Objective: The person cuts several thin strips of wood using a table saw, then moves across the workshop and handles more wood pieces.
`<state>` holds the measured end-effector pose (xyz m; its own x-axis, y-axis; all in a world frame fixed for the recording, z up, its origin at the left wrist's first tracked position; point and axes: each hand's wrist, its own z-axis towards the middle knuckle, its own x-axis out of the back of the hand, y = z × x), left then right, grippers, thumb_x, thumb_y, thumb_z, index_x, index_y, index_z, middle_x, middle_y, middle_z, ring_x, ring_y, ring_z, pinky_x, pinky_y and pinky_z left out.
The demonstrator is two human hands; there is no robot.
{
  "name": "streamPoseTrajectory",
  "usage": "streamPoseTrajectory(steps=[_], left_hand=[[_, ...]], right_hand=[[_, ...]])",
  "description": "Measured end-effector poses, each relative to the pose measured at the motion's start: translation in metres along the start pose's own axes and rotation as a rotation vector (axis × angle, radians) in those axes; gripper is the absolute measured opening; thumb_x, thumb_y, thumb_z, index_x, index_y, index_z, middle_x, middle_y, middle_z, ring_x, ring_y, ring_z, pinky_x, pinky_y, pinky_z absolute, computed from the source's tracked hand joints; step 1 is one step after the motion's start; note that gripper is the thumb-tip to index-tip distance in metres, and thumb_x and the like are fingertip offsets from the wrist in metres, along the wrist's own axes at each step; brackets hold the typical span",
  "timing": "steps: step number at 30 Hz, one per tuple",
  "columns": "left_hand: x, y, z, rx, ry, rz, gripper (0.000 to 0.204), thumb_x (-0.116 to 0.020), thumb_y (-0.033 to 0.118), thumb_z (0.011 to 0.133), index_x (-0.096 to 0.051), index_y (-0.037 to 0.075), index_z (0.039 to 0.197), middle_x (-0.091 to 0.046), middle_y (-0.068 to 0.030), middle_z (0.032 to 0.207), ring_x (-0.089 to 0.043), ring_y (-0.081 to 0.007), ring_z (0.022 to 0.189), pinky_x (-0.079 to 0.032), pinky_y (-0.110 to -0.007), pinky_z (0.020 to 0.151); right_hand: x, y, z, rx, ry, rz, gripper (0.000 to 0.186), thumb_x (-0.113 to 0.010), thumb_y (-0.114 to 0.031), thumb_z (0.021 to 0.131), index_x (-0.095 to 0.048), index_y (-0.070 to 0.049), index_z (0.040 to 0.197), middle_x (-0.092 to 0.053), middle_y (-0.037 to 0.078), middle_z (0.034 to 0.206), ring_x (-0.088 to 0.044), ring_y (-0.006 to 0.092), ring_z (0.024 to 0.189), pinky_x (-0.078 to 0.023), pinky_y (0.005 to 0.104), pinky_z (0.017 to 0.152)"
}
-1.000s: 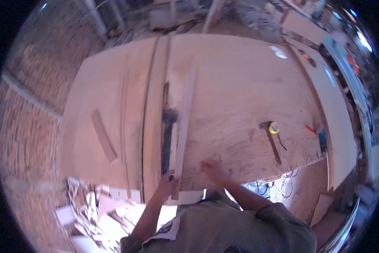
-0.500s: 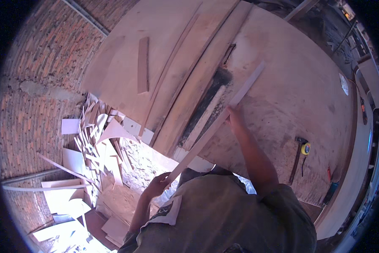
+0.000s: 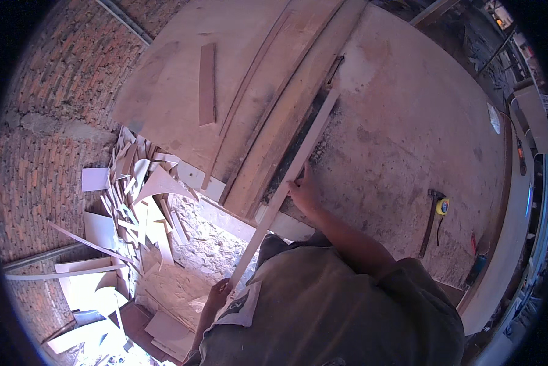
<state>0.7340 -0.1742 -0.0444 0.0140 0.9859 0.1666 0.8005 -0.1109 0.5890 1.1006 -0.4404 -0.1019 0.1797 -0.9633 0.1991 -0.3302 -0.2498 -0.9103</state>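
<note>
A long, narrow wooden strip (image 3: 261,230) slants across the front of the large worktable (image 3: 402,146), from beside my body up over a dark slot (image 3: 290,160). My left hand (image 3: 218,294) grips its near end, just off the table's edge. Farther up, the fingers of my right hand (image 3: 302,190) close on the strip's right side. The strip lies alongside a long board (image 3: 268,168) fixed on the table, and it covers part of the slot. A shorter piece of wood seen in the slot earlier is hidden beneath it.
A hammer (image 3: 431,222) and a yellow tape measure (image 3: 443,206) lie on the table at right. A short flat board (image 3: 207,85) rests at the far left. Wood offcuts (image 3: 158,186) pile on the floor against the brick wall (image 3: 51,165).
Both hands have brought the strip left and toward me. Its far end now sits over the dark slot, nearly parallel to the long board. My left hand has dropped lower beside my body.
</note>
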Motion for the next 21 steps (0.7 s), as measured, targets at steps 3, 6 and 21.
streamPoseTrajectory(steps=[3, 6, 21], left_hand=[[0.001, -0.011, 0.009, -0.077, 0.015, -0.039, 0.032, -0.054, 0.018, 0.095, -0.056, 0.000, 0.121, -0.063, -0.0052, 0.089, -0.057, -0.0105, 0.077, -0.048, -0.027, 0.068], [-0.004, 0.009, 0.019, -0.120, 0.069, -0.001, 0.034, -0.055, 0.024, 0.095, -0.057, 0.000, 0.118, -0.062, -0.0034, 0.085, -0.056, -0.0091, 0.073, -0.047, -0.025, 0.065], [-0.011, 0.028, 0.051, -0.142, 0.125, 0.053, 0.030, -0.055, 0.027, 0.094, -0.062, 0.000, 0.105, -0.061, -0.0018, 0.074, -0.056, -0.0087, 0.063, -0.047, -0.026, 0.057]], right_hand=[[-0.002, -0.004, 0.010, 0.052, 0.009, -0.140, 0.081, -0.059, -0.004, 0.084, -0.009, -0.008, 0.147, -0.062, 0.010, 0.072, -0.063, 0.0182, 0.059, -0.054, 0.0318, 0.056], [-0.002, -0.009, 0.021, 0.067, 0.025, -0.235, 0.081, -0.060, -0.008, 0.084, -0.010, -0.006, 0.147, -0.063, 0.013, 0.074, -0.064, 0.0202, 0.061, -0.054, 0.0339, 0.057], [0.000, -0.045, 0.045, 0.022, -0.049, -0.598, 0.086, -0.059, -0.024, 0.083, -0.007, 0.010, 0.142, -0.063, 0.027, 0.085, -0.063, 0.0401, 0.078, -0.051, 0.0463, 0.069]])
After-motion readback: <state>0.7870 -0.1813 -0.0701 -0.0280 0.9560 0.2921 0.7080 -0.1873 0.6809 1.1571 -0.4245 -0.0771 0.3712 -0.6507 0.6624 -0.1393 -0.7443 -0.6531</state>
